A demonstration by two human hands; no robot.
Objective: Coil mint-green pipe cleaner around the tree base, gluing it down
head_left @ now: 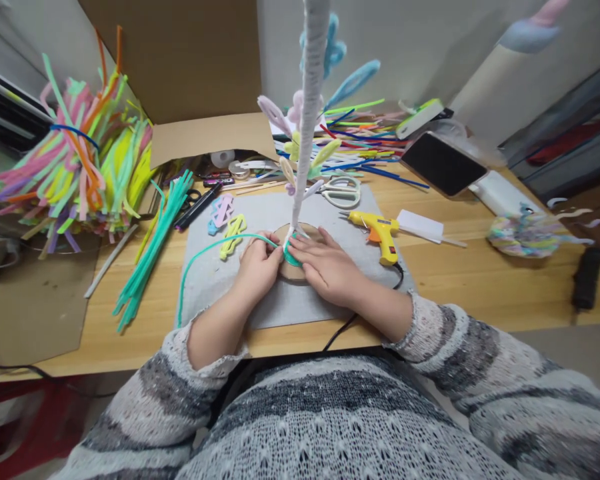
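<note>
A tall white-wrapped stem (307, 120) rises from a round brown disc (295, 275), with pastel pipe-cleaner flowers and leaves around it. Teal pipe cleaner is coiled on the disc (292, 257) at the stem's foot. My left hand (258, 265), its thumb and fingers closed in a pinch, grips the loose teal pipe cleaner (234, 237) at the coil's left side; the tail curves left and down over the grey mat. Fingers outstretched, my right hand (334, 270) lies flat across the coil and disc, hiding part of both.
Left of the mat (275, 317) lie teal pipe cleaners (155, 250) and a large multicoloured bundle (80, 160). Yellow and pink-blue zigzag pieces (233, 237) rest on the mat. A yellow glue gun (380, 230), scissors (343, 193) and a phone (443, 163) are to the right.
</note>
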